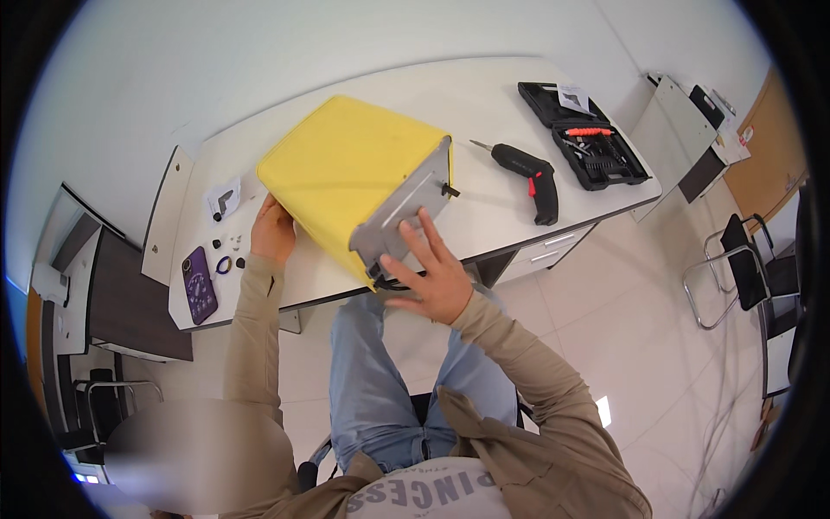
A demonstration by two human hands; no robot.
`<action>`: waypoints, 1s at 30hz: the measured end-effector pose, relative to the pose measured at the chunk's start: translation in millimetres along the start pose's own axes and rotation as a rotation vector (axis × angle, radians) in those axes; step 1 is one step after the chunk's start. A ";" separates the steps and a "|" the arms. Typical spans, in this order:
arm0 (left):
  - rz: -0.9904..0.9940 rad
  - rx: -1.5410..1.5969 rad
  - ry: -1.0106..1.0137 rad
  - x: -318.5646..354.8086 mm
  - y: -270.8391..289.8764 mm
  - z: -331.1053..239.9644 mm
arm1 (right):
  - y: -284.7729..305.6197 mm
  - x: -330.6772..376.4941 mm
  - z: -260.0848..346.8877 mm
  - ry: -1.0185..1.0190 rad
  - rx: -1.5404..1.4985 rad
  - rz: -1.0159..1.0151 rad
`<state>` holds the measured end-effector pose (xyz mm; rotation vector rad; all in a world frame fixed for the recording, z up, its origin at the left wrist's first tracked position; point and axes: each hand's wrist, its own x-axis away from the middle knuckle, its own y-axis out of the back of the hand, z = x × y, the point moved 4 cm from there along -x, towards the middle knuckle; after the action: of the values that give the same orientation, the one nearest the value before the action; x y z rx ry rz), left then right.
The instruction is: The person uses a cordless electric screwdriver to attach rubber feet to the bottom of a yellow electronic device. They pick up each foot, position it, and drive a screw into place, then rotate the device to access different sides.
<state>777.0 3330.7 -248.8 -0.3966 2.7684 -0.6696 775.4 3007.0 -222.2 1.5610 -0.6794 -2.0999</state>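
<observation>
Head view: a yellow box (346, 169) with a grey metal end panel (402, 216) lies tipped on its side at the near edge of the white desk (484, 95), its grey end toward the person. The left hand (273, 232) is pressed against the box's left side, fingers curled on the yellow wall, bracing rather than clenching. The right hand (430, 270) lies flat with fingers spread on the grey panel, so its grip is released, holding nothing; it only steadies the box at the lower corner. A small black knob (450, 189) sticks out of the panel's upper edge.

Judging from this, the step in hand is turning or positioning the box so the grey end can be worked on. The next move would call for one hand to keep the box braced while the other goes to a tool.

Well apart to the right lie a black electric screwdriver (529, 176) and an open case (584, 137) of bits. To the left sit a purple phone (199, 285), some small black parts (226, 244) and a plastic bag (223, 199)
</observation>
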 end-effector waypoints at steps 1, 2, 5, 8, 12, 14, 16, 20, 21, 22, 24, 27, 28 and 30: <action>-0.031 -0.029 -0.001 -6.9 5.9 1.6 | -0.1 -0.1 6.8 0.000 -0.027 0.041; -0.060 -0.035 0.002 -12.7 11.8 3.6 | -2.5 1.6 11.9 0.038 -0.018 0.040; -0.185 -0.085 0.032 -21.4 16.8 6.9 | -0.7 5.7 16.3 0.005 -0.159 0.001; -0.361 -0.155 0.072 -7.8 -8.2 3.8 | 24.2 11.4 -7.7 -0.142 -0.148 -0.288; -0.353 -0.145 0.030 46.1 -49.7 -1.6 | 58.8 -3.7 -50.1 -0.491 -0.209 -0.564; -0.254 -0.191 -0.015 68.1 -87.3 1.6 | 57.4 -11.3 -76.7 -0.631 -0.277 -0.527; -0.139 -0.280 -0.088 81.6 -121.7 7.7 | 40.6 -12.1 -100.9 -0.771 -0.400 -0.425; -0.130 -0.390 -0.223 70.7 -117.5 25.0 | 20.4 -7.5 -115.1 -0.696 -0.378 -0.322; -0.141 -0.326 -0.216 66.3 -108.2 30.4 | 19.4 -5.7 -114.8 -0.710 -0.390 -0.261; -0.151 -0.268 -0.214 61.2 -100.5 32.2 | 21.5 -7.0 -112.2 -0.720 -0.404 -0.206; -0.193 -0.177 -0.182 59.1 -100.4 29.6 | 25.2 -8.3 -106.4 -0.723 -0.413 -0.127; -0.303 -0.114 -0.131 65.3 -112.5 16.8 | 26.6 -6.9 -93.6 -0.704 -0.379 -0.058; -0.340 -0.119 -0.142 64.1 -109.4 15.5 | 27.2 -8.1 -87.7 -0.694 -0.358 -0.042; -0.433 -0.126 -0.167 62.7 -108.5 11.6 | 27.3 -6.2 -78.8 -0.673 -0.336 -0.037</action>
<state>744.1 3213.0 -218.9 -1.0479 2.5884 -0.5216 854.3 2979.3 -220.0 0.6819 -0.4613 -2.6118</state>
